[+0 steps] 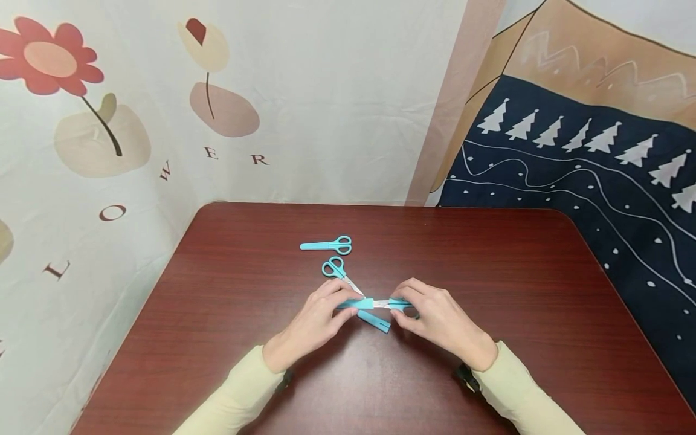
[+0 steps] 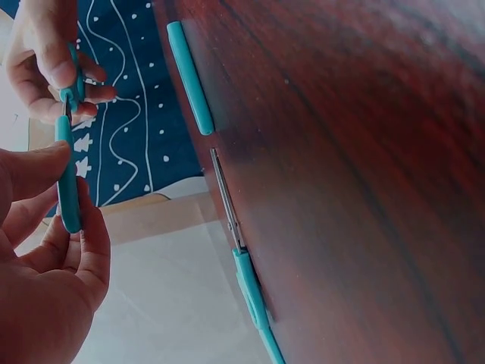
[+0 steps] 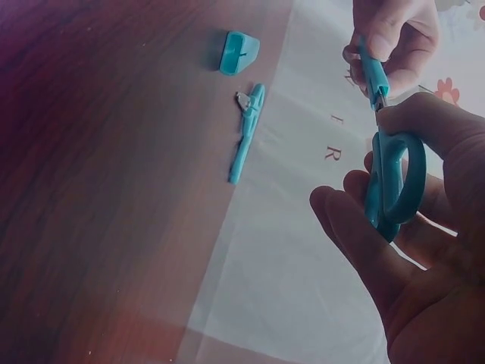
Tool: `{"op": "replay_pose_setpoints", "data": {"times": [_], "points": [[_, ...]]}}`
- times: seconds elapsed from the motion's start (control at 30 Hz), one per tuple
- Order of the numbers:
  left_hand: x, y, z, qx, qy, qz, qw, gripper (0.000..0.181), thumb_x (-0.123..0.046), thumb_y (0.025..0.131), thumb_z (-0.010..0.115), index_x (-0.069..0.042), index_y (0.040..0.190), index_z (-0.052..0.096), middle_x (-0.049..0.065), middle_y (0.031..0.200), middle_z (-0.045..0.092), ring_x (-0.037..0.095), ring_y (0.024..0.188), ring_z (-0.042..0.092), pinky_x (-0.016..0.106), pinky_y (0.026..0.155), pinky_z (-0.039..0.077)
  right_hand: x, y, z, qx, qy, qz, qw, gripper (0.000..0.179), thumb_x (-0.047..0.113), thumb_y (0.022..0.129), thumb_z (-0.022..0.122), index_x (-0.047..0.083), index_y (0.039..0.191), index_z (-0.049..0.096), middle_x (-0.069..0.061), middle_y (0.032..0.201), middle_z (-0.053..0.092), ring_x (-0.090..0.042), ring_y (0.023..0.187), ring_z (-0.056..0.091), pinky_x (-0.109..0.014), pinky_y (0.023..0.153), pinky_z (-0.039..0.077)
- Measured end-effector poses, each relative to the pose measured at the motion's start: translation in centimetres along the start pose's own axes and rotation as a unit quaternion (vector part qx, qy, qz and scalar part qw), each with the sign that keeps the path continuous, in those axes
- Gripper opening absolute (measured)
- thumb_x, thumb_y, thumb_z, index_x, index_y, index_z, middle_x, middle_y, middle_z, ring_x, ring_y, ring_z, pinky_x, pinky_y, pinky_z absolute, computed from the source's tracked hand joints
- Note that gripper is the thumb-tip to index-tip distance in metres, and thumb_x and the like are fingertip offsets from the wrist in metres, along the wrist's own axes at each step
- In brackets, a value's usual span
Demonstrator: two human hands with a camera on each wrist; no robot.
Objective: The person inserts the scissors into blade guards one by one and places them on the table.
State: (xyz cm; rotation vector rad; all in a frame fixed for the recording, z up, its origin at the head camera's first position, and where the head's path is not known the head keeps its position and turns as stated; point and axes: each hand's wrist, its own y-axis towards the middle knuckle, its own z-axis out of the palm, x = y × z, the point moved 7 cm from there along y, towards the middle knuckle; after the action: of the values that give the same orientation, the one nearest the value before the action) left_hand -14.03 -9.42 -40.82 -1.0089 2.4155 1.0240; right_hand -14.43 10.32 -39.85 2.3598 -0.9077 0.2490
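Observation:
My left hand [image 1: 318, 311] pinches a turquoise scissors cover [image 1: 365, 303] between thumb and fingers. Opposite it, my right hand [image 1: 437, 315] holds a pair of scissors [image 3: 413, 182] by the turquoise handles. The blade tips are inside the cover's mouth, and a length of bare metal shows between cover and handles. Both are held above the table, in line with each other. Below the hands lie a loose turquoise cover [image 2: 191, 80] and a second pair of scissors [image 2: 250, 288] with bare, closed blades. In the head view, the held cover partly hides the loose one.
A third pair of scissors [image 1: 326, 245], its blades in a turquoise cover, lies farther back on the reddish-brown table [image 1: 489, 254]. Behind the table hang a pale flower-print cloth [image 1: 337, 109] and a dark blue cloth with white trees [image 1: 544, 163].

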Motion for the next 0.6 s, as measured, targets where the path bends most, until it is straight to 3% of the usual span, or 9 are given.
{"op": "replay_pose_setpoints", "data": {"times": [0.6], "points": [[-0.08,0.01,0.18,0.009,0.011,-0.004,0.9999,0.019,-0.007,0.090,0.080,-0.010,0.109,0.076,-0.002,0.111,0.065,0.019,0.108,0.060,0.033,0.091,0.051,0.25,0.17,0.31,0.010,-0.008,0.005,0.9999,0.022,0.013,0.086,0.083,0.012,0.104,0.071,0.005,0.102,0.066,-0.004,0.074,0.061,-0.019,0.067,0.055]]}}
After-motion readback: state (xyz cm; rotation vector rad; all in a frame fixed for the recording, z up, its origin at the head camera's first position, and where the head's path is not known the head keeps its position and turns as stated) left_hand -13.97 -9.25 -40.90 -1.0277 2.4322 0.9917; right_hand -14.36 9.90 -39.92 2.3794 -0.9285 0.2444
